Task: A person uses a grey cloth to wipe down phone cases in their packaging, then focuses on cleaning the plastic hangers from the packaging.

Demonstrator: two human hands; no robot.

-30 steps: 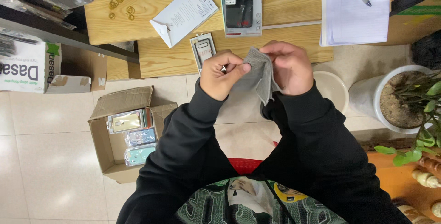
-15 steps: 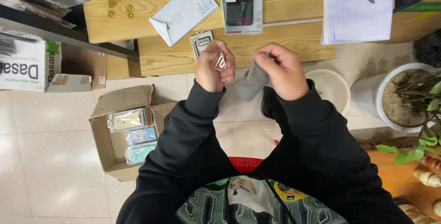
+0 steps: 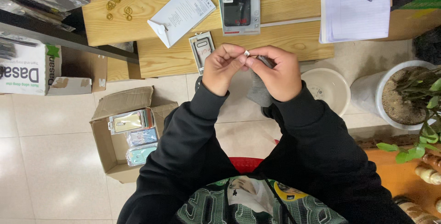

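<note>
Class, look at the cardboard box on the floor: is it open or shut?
Open. The cardboard box has its flaps spread outward, and packaged phone cases show inside it.

We see both arms in black sleeves, bent and converging in front of the chest; left hand (image 3: 222,69) curled, thumb and forefinger pinched at the tips; right hand (image 3: 274,73) mirrors it — fingers folded in, knuckles up; fingertips of the two hands meet at centre — touching; wrists level, forearms angled inward, elbows out.
</note>
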